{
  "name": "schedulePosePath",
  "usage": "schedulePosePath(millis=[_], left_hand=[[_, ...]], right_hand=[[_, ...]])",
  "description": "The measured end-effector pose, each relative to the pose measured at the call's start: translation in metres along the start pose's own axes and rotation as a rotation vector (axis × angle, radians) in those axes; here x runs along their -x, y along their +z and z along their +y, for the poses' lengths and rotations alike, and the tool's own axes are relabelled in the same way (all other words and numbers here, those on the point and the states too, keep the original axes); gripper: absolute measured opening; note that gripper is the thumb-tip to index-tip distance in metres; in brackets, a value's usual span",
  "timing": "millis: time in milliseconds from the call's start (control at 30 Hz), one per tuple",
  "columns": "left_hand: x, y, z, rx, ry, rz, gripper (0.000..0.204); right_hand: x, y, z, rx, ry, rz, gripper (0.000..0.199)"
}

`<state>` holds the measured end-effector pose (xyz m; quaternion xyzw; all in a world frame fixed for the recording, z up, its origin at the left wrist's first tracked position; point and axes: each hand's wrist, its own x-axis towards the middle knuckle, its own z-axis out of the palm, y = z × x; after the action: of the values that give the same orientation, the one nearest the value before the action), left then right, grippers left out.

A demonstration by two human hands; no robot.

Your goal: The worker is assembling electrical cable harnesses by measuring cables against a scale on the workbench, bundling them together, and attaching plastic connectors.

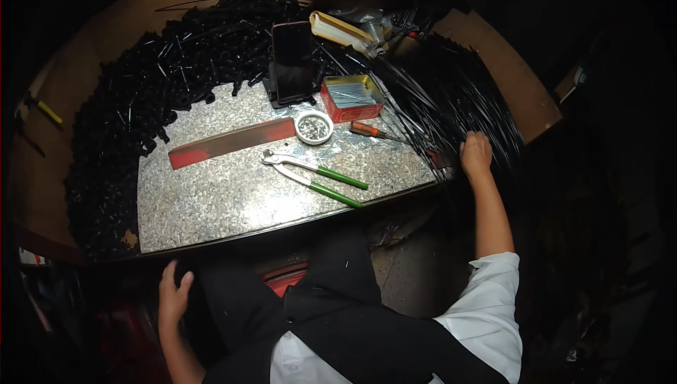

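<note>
Honestly, here is how my hands stand.
Right hand (476, 155): fingers curled down into the bundle of thin black rods (451, 102) at the bench's right edge; whether they actually grip any, I cannot tell.
Left hand (173, 296): loose, fingers spread, holding nothing, below the granite slab's (226, 193) front edge.
Risk: I judge a careless pull could drag rods across the orange-handled screwdriver (370, 130) and tip the white dish of small metal parts (314, 128).
Also: the green-handled pliers (317, 176) lie near the front edge.

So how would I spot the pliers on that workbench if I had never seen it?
Start at the speckled grey stone slab in the middle of the bench, ringed by heaps of small black parts. Just below the small round white dish and the long red strip lie the pliers. They are the only tool with two long bright green handles, splayed apart and pointing to the lower right.
</note>
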<state>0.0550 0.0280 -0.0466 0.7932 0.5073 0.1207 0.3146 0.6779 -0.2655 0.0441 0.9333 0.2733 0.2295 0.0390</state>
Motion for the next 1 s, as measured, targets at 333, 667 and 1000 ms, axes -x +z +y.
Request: schedulePosePath(millis=[333,667,1000], left_hand=[[0.104,-0.124,0.182,0.548,1.382,0.165,0.05],[0.108,-0.118,0.241,0.788,1.653,0.299,0.058],[0.129,-0.129,0.246,0.437,1.4,0.46,0.037]], right_hand=[[-0.026,-0.016,0.005,-0.247,-0.001,-0.021,0.029],[-0.101,-0.085,0.049,-0.322,-0.055,0.242,0.04],[-0.11,-0.185,-0.034,-0.622,0.02,0.192,0.031]])
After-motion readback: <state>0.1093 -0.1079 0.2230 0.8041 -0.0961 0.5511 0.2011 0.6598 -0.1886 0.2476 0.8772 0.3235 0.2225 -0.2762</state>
